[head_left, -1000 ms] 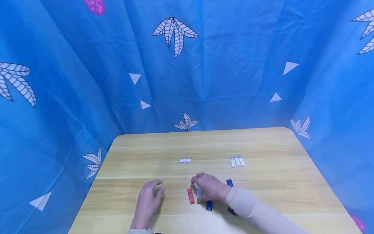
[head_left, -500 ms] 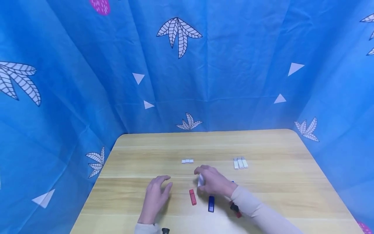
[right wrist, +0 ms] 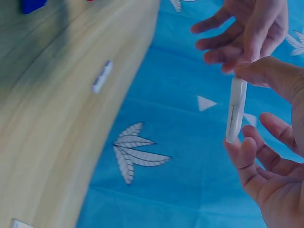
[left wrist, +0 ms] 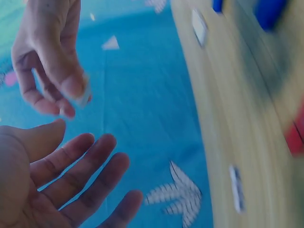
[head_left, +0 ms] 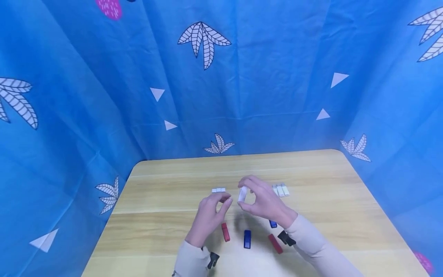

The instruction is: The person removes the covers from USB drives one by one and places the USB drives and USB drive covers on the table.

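Observation:
My right hand (head_left: 266, 200) is raised over the table and pinches a small white USB stick (head_left: 242, 194) by its ends, between thumb and fingertips. In the right wrist view the white stick stands nearly upright, a fine seam along its side. My left hand (head_left: 209, 215) hovers just to its left, thumb and fingers apart, holding nothing. In the left wrist view its fingers (left wrist: 97, 178) are spread, with the right hand (left wrist: 52, 52) close beyond. Below lie a red stick (head_left: 225, 232), a blue stick (head_left: 247, 239), a second blue one (head_left: 273, 223) and a second red one (head_left: 275, 244).
Farther back on the wooden table (head_left: 166, 181) lie a row of small white pieces (head_left: 218, 190) and three white sticks with greyish ends (head_left: 280, 190), partly behind the right hand. A blue patterned curtain (head_left: 277, 77) surrounds the table's back and sides.
The right hand has lifted the white stick from beside the red stick, up and away from the table. The left hand has moved right and forward, towards it.

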Demonstrator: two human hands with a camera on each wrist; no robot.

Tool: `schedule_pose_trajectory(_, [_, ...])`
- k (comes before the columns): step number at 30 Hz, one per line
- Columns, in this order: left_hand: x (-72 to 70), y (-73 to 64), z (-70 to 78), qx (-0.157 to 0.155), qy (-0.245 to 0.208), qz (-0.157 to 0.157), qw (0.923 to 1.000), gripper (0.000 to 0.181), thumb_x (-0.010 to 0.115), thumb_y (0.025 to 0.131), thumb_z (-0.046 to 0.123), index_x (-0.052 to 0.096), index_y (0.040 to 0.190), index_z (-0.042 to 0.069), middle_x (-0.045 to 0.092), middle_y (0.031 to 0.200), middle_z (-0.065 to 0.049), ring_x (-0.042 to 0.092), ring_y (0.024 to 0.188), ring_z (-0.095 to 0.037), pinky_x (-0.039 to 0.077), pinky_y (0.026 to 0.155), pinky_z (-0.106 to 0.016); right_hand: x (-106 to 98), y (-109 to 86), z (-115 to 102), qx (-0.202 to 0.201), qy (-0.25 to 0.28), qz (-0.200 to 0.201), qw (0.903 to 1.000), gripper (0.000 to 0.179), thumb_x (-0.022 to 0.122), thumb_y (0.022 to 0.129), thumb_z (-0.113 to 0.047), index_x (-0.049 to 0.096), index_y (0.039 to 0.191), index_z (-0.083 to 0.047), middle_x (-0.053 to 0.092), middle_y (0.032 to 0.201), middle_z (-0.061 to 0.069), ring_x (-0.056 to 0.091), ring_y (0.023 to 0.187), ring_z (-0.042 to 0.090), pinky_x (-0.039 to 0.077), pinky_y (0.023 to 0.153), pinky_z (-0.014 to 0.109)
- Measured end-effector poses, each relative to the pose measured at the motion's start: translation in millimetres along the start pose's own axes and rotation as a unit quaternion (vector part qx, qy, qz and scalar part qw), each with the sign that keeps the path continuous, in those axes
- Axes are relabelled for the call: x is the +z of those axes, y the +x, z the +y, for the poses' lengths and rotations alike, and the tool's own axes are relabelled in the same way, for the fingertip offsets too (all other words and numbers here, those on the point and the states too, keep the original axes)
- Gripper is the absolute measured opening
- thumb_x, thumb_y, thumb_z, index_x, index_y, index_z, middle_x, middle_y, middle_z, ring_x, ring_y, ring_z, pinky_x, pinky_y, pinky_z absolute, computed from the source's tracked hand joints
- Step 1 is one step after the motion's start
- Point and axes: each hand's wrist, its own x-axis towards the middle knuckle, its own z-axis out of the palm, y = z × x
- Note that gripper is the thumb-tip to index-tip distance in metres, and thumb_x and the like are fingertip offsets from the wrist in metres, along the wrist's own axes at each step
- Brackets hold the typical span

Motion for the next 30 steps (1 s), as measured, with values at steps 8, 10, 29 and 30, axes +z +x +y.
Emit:
schedule_pose_trajectory(8, [7.1, 12.7, 18.4, -0.05, -0.188, -0.107, 0.975, 0.033, 0.057, 0.103, 0.039, 0.072, 0.117, 0.014, 0.078, 0.095, -0.003, 0.072, 0.081, -0.012, 0.057, 0.072, -0.024, -9.4, -4.3, -12.4, -0.066, -0.034, 0.033, 0.9967, 0.043, 0.091, 0.069, -0.017, 0.07, 0.105, -0.007, 0.071, 0.109, 0.009, 0.068, 0.1, 0.022, 0.061, 0.085, 0.035])
schedule_pose_trajectory(10, [8.2, 13.4, 18.8, -0.052, -0.206, -0.118, 0.97, 0.028, 0.057, 0.104, 0.034, 0.071, 0.116, 0.012, 0.076, 0.088, -0.005, 0.07, 0.071, -0.012, 0.054, 0.061, -0.022, -11.3, -6.4, -14.0, -0.069, -0.045, 0.023, 0.9963, 0.041, 0.091, 0.07, -0.018, 0.071, 0.105, -0.008, 0.071, 0.108, 0.008, 0.067, 0.101, 0.022, 0.061, 0.085, 0.036])
schedule_pose_trajectory(29, [6.7, 5.2, 30.4, 0.058, -0.004, -0.036, 0.9977, 0.011, 0.079, 0.088, 0.028, 0.076, 0.088, 0.018, 0.072, 0.075, 0.007, 0.05, 0.066, 0.0, 0.043, 0.06, -0.013, -26.3, -24.2, 0.6, -0.039, 0.042, -0.069, 0.996, 0.015, 0.083, 0.08, -0.008, 0.076, 0.091, -0.016, 0.071, 0.081, -0.008, 0.062, 0.077, 0.005, 0.052, 0.071, 0.017])
schedule_pose_trajectory(30, [7.2, 4.7, 30.2, 0.065, 0.001, -0.033, 0.9974, 0.011, 0.079, 0.088, 0.028, 0.076, 0.087, 0.018, 0.072, 0.075, 0.007, 0.05, 0.066, 0.0, 0.043, 0.06, -0.013, -26.7, -24.8, 2.8, -0.047, 0.051, -0.072, 0.995, 0.016, 0.082, 0.08, -0.007, 0.076, 0.091, -0.016, 0.071, 0.08, -0.008, 0.061, 0.077, 0.005, 0.052, 0.071, 0.017])
